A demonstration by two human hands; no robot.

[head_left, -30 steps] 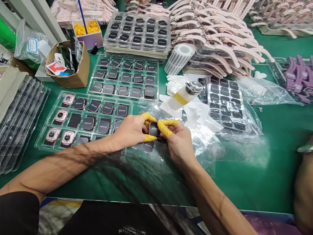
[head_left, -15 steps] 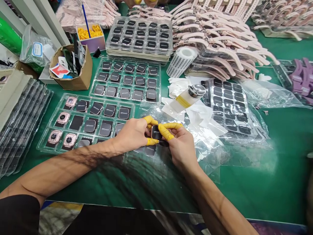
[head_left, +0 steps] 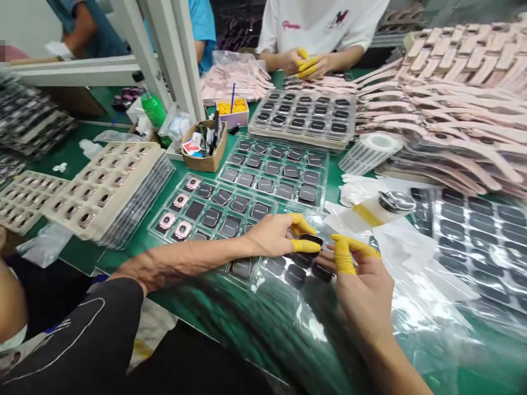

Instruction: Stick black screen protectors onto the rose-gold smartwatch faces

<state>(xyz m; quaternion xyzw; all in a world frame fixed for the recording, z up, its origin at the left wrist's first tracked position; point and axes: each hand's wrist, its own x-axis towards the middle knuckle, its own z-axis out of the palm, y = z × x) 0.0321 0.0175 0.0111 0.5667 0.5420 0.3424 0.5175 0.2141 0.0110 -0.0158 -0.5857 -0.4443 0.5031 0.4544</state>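
Yellow finger cots cover several of my fingertips. My left hand (head_left: 280, 236) pinches a strapless smartwatch (head_left: 312, 240) by its edges, its dark face tilted up. Just to the right, my right hand (head_left: 364, 266) has thumb and forefinger pressed together; anything between them is too small to make out. Below the hands, several dark square pieces (head_left: 295, 276) lie on clear plastic. Left of them, a clear tray (head_left: 162, 237) holds strapless watches, some with pink backs up and others dark face up. A second clear tray (head_left: 224, 176) of dark-faced watches sits behind it.
A sheet of black stickers (head_left: 473, 241), a white bottle (head_left: 376, 211) and a label roll (head_left: 370, 153) lie to the right. Pink straps (head_left: 448, 120) are piled behind. Stacked trays (head_left: 138, 203) and a cardboard box (head_left: 206, 159) stand left. Opposite, a co-worker's hands (head_left: 308, 65) wear yellow finger cots.
My right hand has drawn away from the watch, which stays in my left hand. The view has swung left and up, bringing a co-worker and more trays into sight.
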